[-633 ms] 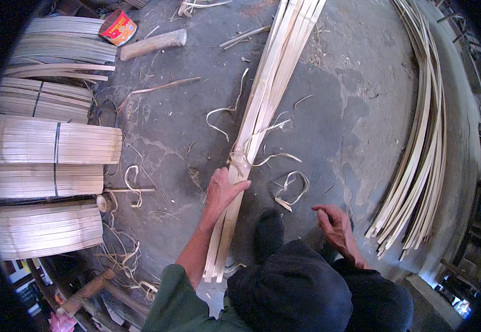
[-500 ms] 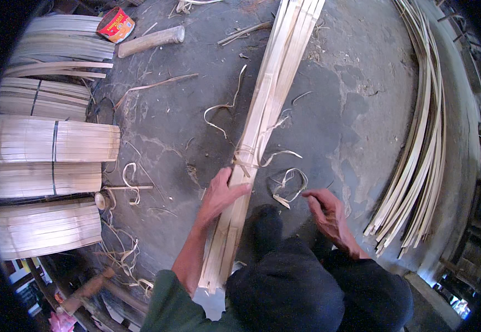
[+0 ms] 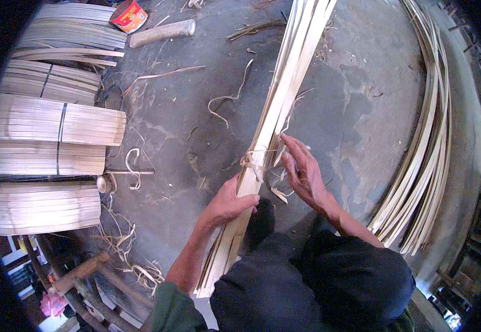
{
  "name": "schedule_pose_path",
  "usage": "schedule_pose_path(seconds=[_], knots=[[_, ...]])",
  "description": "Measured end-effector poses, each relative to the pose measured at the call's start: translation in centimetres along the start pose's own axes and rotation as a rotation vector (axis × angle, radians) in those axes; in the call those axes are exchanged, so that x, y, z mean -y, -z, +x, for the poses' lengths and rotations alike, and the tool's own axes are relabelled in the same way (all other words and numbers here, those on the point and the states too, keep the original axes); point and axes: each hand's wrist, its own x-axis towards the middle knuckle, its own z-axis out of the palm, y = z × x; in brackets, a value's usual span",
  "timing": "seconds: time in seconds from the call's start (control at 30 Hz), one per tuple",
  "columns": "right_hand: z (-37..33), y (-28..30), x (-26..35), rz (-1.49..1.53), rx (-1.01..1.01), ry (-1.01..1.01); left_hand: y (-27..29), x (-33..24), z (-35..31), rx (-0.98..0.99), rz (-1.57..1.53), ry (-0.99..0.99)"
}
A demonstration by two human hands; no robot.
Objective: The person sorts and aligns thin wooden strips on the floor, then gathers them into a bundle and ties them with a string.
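A long bundle of pale split-bamboo strips [image 3: 284, 94] runs from the far edge down to my lap, leaning a little to the right at its far end. My left hand [image 3: 230, 203] is wrapped round it from the left, thumb across the top. Just beyond that hand, a thin bamboo tie [image 3: 253, 159] circles the bundle, with loose ends. Beside the tie, my right hand [image 3: 307, 176] has its fingers stretched out and thumb apart, fingertips close to the bundle's right edge. I cannot tell whether they touch it.
On the left lie several stacks of bamboo slats [image 3: 52, 122], some tied with dark bands. A wooden mallet [image 3: 105, 183], a short round stick [image 3: 163, 33] and a red tin [image 3: 129, 17] are near them. Long thin strips [image 3: 417, 177] lie on the right. Curly shavings litter the floor.
My right hand has moved left and away from me, from beside my knee to the bundle's edge near the tie. My left hand still grips the bundle. The view has shifted slightly.
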Motion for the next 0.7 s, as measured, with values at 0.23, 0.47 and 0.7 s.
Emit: schedule_pose_path(seconds=[0.23, 0.47, 0.7], knots=[[-3.9, -1.6, -3.7, 0.204, 0.082, -0.334, -2.6, 2.0, 1.4, -0.451, 0.446, -0.056], [-3.6, -2.8, -3.4, -0.059, 0.066, 0.064, -4.0, 5.6, 3.7, -0.336, 0.307, -0.150], [-2.2, -4.0, -3.1, -0.320, 0.130, 0.186, -4.2, 5.0, 3.6, -0.365, 0.308, -0.099]])
